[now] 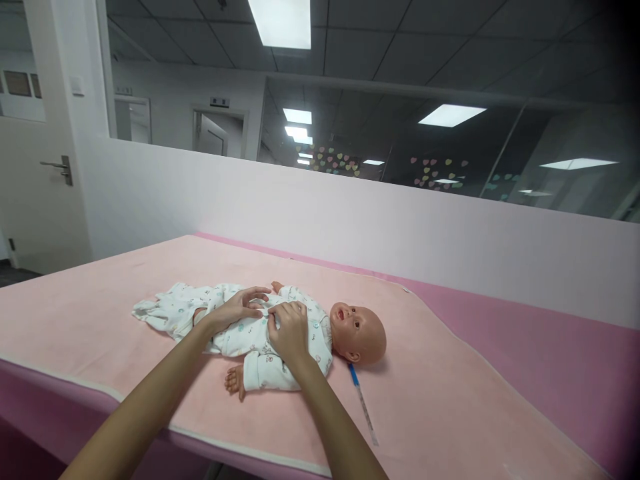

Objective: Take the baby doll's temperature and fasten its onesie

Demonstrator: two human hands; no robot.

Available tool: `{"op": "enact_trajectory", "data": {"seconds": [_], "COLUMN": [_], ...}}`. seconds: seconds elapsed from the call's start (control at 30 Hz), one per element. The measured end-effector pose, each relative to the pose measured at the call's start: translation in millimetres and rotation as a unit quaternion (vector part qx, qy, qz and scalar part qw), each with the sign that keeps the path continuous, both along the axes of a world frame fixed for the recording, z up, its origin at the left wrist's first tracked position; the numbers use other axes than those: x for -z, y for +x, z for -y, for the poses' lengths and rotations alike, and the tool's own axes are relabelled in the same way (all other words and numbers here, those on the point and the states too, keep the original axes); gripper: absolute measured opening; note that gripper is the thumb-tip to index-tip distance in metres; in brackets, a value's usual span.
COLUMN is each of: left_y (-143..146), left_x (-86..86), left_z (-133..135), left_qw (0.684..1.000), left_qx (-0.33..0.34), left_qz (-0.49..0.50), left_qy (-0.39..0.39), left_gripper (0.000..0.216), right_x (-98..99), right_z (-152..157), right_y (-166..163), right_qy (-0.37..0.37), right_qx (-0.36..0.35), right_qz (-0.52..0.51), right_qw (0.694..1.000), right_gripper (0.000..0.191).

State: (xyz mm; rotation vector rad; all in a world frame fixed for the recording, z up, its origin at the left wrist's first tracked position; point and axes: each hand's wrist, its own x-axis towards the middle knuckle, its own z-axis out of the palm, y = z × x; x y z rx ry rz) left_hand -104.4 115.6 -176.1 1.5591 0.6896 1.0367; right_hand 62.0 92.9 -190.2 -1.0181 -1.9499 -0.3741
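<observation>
A bald baby doll (358, 335) lies on its back, head toward the right, on the pink-covered table. It wears a white printed shirt (316, 315) with buttons down the front and matching trousers (173, 308). Over the lower shirt front is my left hand (242, 311), its fingers curved and apart from the thumb. My right hand (291, 328) rests at the chest with bent fingers, apparently gripping the shirt cloth; its fingertips are partly hidden. Below the doll's head lies a thin clear strip with a blue end, probably a thermometer (364, 403).
A pink padded cover (440, 407) spreads over the table, its pale-edged front hem (240, 453) nearest me. Behind stands a low white wall (320, 213) with glass above. To the left is a door (40, 167) with a metal handle.
</observation>
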Motion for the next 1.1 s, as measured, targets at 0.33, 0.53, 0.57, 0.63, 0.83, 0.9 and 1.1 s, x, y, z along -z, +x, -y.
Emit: {"op": "enact_trajectory", "data": {"seconds": [0.33, 0.53, 0.57, 0.63, 0.83, 0.9, 1.1], "left_y": [0.2, 1.8, 1.9, 2.1, 2.2, 2.0, 1.6], "left_x": [-3.8, -7.0, -7.5, -8.3, -7.4, -6.3, -5.9], "left_z": [1.4, 4.2, 4.8, 5.5, 3.7, 2.6, 4.0], "left_qw": [1.0, 1.0, 1.0, 1.0, 1.0, 1.0, 1.0], "left_qx": [-0.001, -0.001, 0.0, 0.003, 0.008, 0.001, 0.012], "left_qz": [0.0, 0.009, 0.012, 0.016, 0.012, 0.008, 0.011], "left_qy": [0.0, 0.005, 0.003, -0.003, -0.015, -0.01, -0.014], "left_gripper": [0.051, 0.047, 0.047, 0.046, 0.047, 0.047, 0.047], "right_x": [-3.5, -5.7, -6.4, -7.8, -9.3, -8.9, -8.4], "right_z": [4.6, 6.5, 7.2, 8.5, 10.1, 9.8, 8.8], "right_y": [-0.3, 0.3, 0.3, 0.2, 0.1, 0.1, 0.0], "right_qy": [0.0, -0.009, -0.013, -0.018, -0.014, -0.019, -0.04], "right_qx": [-0.017, -0.039, -0.043, -0.048, -0.048, -0.051, -0.059], "right_qz": [-0.002, -0.003, -0.004, -0.004, 0.017, 0.017, 0.014], "right_qw": [1.0, 0.999, 0.999, 0.999, 0.999, 0.998, 0.997], "right_gripper": [0.008, 0.025, 0.029, 0.032, 0.032, 0.032, 0.031]}}
